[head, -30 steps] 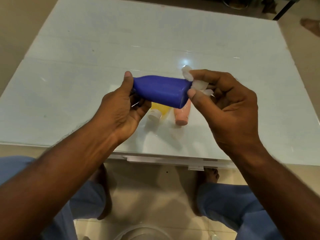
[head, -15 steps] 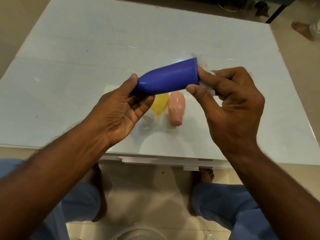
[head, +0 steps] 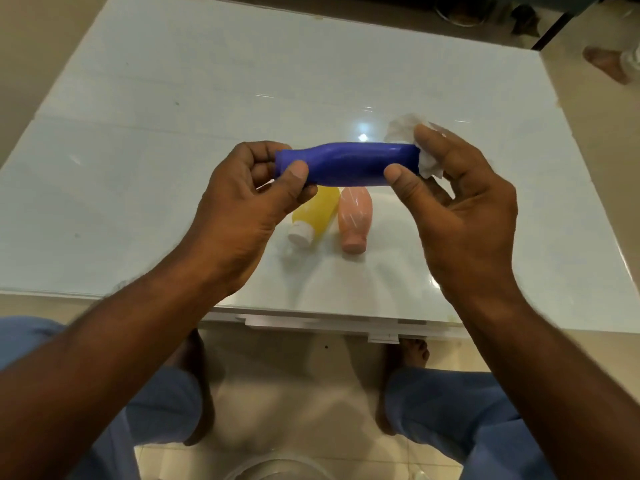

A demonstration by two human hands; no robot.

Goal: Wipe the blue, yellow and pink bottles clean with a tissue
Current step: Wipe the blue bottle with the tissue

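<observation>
Over pale table (head: 173, 168): blue bottle (head: 349, 164) lengthwise between grips, left hand (head: 242, 209) pinching neck, right hand (head: 460, 202) pressing tissue (head: 405, 128) against base.

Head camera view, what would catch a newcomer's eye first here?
The blue bottle, held sideways above the table between the left hand and right hand. The right also grips a white tissue against its end. Beneath lie the yellow bottle and pink bottle.

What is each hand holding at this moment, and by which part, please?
The left hand grips the blue bottle by its neck end; the right hand holds its base end through the tissue.
</observation>
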